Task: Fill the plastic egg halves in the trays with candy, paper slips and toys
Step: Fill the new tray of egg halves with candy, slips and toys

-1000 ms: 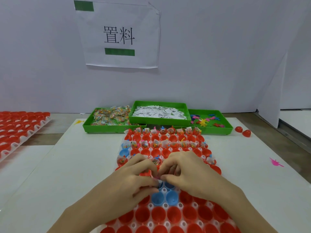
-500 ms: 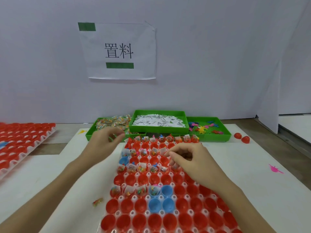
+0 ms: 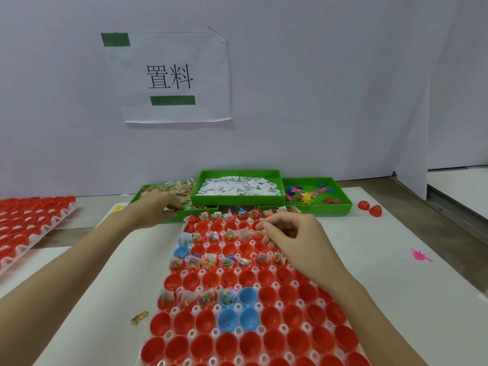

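Left hand (image 3: 155,207) reaches into the candy bin (image 3: 148,192), fingers curled over the packets — can't tell if it holds one. Right hand (image 3: 287,236) hovers half-clenched over the egg tray (image 3: 195,310), apparently holding nothing. Candy packets (image 3: 179,187): light, crinkly, prob. slippery — pinch an edge.

An egg tray (image 3: 253,336) is sitting on the table (image 3: 396,260) toward its near edge, and three bins are lining the far edge behind it: candy bin (image 3: 148,192) left, paper slip bin (image 3: 237,200) in the middle, toy bin (image 3: 340,207) right. Another tray (image 3: 31,220) is lying toward the left edge, and one candy packet (image 3: 139,317) is lying just left of the egg tray.
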Motion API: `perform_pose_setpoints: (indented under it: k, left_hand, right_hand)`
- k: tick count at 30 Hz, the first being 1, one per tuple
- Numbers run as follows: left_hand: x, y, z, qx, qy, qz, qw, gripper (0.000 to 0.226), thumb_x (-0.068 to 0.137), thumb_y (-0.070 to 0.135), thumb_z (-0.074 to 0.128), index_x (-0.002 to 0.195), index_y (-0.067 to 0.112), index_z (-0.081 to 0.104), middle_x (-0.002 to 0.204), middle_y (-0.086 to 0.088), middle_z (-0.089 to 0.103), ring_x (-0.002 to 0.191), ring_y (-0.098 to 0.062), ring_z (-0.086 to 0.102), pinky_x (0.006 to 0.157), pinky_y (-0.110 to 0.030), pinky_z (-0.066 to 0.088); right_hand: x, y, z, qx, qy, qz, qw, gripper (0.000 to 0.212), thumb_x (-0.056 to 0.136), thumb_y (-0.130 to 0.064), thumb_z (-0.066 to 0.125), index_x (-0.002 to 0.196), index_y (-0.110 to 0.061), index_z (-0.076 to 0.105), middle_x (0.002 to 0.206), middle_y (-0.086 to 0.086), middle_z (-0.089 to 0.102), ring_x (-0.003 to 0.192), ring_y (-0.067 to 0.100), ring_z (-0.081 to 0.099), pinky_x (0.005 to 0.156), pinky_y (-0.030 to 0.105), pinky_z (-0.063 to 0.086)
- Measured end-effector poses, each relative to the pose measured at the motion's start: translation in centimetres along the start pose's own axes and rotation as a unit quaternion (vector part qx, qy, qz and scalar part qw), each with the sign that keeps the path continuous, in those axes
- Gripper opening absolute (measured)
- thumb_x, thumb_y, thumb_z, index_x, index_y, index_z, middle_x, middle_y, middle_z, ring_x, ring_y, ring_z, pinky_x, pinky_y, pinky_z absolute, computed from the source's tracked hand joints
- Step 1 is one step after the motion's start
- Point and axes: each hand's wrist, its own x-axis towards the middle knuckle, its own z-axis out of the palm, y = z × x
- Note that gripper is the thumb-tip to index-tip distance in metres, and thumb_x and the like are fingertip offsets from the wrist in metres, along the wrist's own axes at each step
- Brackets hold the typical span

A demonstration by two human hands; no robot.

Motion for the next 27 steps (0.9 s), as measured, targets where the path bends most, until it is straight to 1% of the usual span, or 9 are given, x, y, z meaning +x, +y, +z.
perform_pose_setpoints:
  k: [2,4,7,12,17,20,22,25,27]
  left_hand:
    - [0.1,0.2,-0.2,0.004,0.02,-0.009,1.0,0.02,0.091,0.011,0.076,0.11,0.017,0.077,0.106,0.001,0.076,0.089,-0.012,0.064,0.083,-0.028,0.053]
    - [0.2,0.4,-0.5,-0.01,0.028,-0.017,0.999,0.026,0.088,0.01,0.079,0.112,0.018,0.075,0.099,0.0,0.072,0.083,-0.015,0.061,0.078,-0.029,0.051]
    - [0.2,0.3,-0.8,-0.005,0.023,-0.011,1.0,0.029,0.089,0.013,0.079,0.118,0.016,0.076,0.094,0.001,0.063,0.084,-0.018,0.057,0.075,-0.028,0.044]
    - [0.1,-0.2,-1.2,-0.028,0.021,-0.019,0.999,0.018,0.093,0.01,0.075,0.11,0.012,0.08,0.104,-0.006,0.076,0.084,-0.016,0.063,0.078,-0.025,0.048]
    - [-0.7,-0.3,-0.8,-0.04,0.057,-0.027,0.997,0.016,0.096,0.015,0.071,0.111,0.013,0.078,0.106,-0.004,0.077,0.089,-0.018,0.068,0.081,-0.029,0.052]
    - [-1.6,0.1,0.0,-0.056,0.107,-0.057,0.991,0.014,0.1,0.016,0.066,0.111,0.01,0.069,0.106,-0.008,0.075,0.098,-0.027,0.069,0.083,-0.038,0.054]
    - [-2.4,0.7,0.5,-0.087,0.168,-0.073,0.979,0.015,0.101,0.014,0.065,0.113,0.007,0.067,0.11,-0.01,0.075,0.103,-0.03,0.069,0.084,-0.039,0.053]
    - [-4.2,2.7,0.7,-0.179,0.261,-0.088,0.944,0.008,0.095,0.012,0.073,0.103,0.012,0.074,0.107,-0.002,0.075,0.1,-0.024,0.067,0.082,-0.031,0.049]
    - [-5.7,4.8,0.6,-0.269,0.295,-0.103,0.911,0.009,0.088,0.013,0.08,0.092,0.021,0.077,0.097,0.005,0.075,0.088,-0.017,0.067,0.074,-0.019,0.051]
  right_hand:
    - [0.1,0.0,0.0,0.002,0.003,0.001,1.0,0.017,0.099,-0.018,0.064,0.092,-0.024,0.079,0.075,-0.007,0.075,0.069,0.009,0.069,0.071,0.021,0.057]
    - [0.1,0.0,-0.1,0.0,0.008,0.001,1.0,0.017,0.099,-0.017,0.064,0.092,-0.024,0.078,0.075,-0.008,0.075,0.069,0.008,0.069,0.072,0.02,0.057]
    - [0.1,0.0,-0.3,-0.006,0.015,0.003,1.0,0.017,0.099,-0.016,0.065,0.092,-0.024,0.078,0.074,-0.01,0.075,0.069,0.008,0.069,0.071,0.018,0.056]
    - [0.2,0.1,-0.6,-0.009,0.022,0.003,1.0,0.017,0.098,-0.016,0.065,0.092,-0.023,0.079,0.076,-0.008,0.076,0.072,0.009,0.071,0.072,0.019,0.058]
    - [0.3,0.1,-0.6,-0.009,0.025,0.007,1.0,0.016,0.098,-0.016,0.065,0.092,-0.023,0.079,0.076,-0.01,0.075,0.072,0.004,0.07,0.071,0.015,0.054]
    - [0.2,0.0,-0.7,-0.008,0.024,0.013,1.0,0.016,0.098,-0.016,0.065,0.094,-0.023,0.079,0.075,-0.008,0.075,0.074,0.005,0.07,0.075,0.018,0.056]
    - [0.2,0.1,-0.8,-0.008,0.023,0.019,1.0,0.016,0.099,-0.016,0.065,0.095,-0.022,0.079,0.076,-0.006,0.075,0.075,0.006,0.07,0.078,0.02,0.056]
    - [0.2,0.2,-0.9,-0.004,0.02,0.026,0.999,0.016,0.099,-0.014,0.065,0.095,-0.02,0.079,0.076,-0.003,0.075,0.073,0.007,0.07,0.074,0.02,0.054]
    - [0.3,0.3,-1.0,-0.003,0.021,0.029,0.999,0.016,0.099,-0.014,0.065,0.095,-0.02,0.079,0.076,-0.002,0.076,0.072,0.008,0.07,0.068,0.017,0.051]
